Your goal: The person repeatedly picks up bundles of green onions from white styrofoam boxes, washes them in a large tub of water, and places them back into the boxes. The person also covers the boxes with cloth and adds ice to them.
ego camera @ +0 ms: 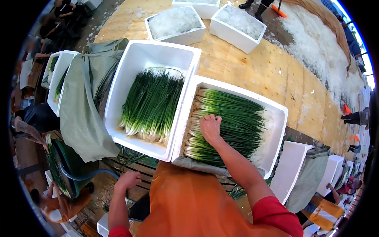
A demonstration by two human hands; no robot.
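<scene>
My right hand [210, 128] rests with curled fingers on the scallions [234, 124] in the right foam box [278, 139]. It touches them near their pale ends; its fingertips are hidden, so I cannot tell whether it grips any. These scallions lie with roots to the left and green tips to the right, where ice [264, 139] shows. Left of this box, a second white foam box [154, 54] holds scallions [154, 100] with roots toward me. My left hand [130, 179] hangs below that box, loosely closed, with nothing visible in it.
Foam boxes of ice [174, 22] stand on the plywood platform [245, 71] ahead. A grey-green cloth [83, 109] drapes at left, near a dark green tub [78, 180] and a blue hose [88, 174]. Co-workers are on both sides; an ice heap [314, 44] lies far right.
</scene>
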